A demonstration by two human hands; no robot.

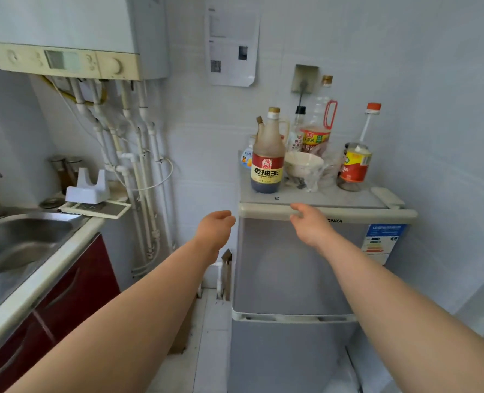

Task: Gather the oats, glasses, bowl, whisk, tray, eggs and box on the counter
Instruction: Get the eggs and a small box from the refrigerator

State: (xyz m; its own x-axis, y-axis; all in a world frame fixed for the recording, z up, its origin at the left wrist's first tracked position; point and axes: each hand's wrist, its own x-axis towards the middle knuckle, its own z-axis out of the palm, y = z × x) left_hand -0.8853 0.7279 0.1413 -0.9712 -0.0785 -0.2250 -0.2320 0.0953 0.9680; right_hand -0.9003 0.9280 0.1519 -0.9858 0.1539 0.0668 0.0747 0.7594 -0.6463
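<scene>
One pale round ceramic bowl upright on top of small grey two-door fridge, opening upward, no long axis; cream, glossy, ringed by bottles. Just left: one tall brown soy-sauce bottle with red label. Behind: one clear oil bottle with red handle. Right: one bottle with yellow-red label and red cap. Right hand at fridge's top door edge, fingers curled onto cream rim. Left hand in air beside fridge, fingers loosely bent, empty. One steel sink far left.
</scene>
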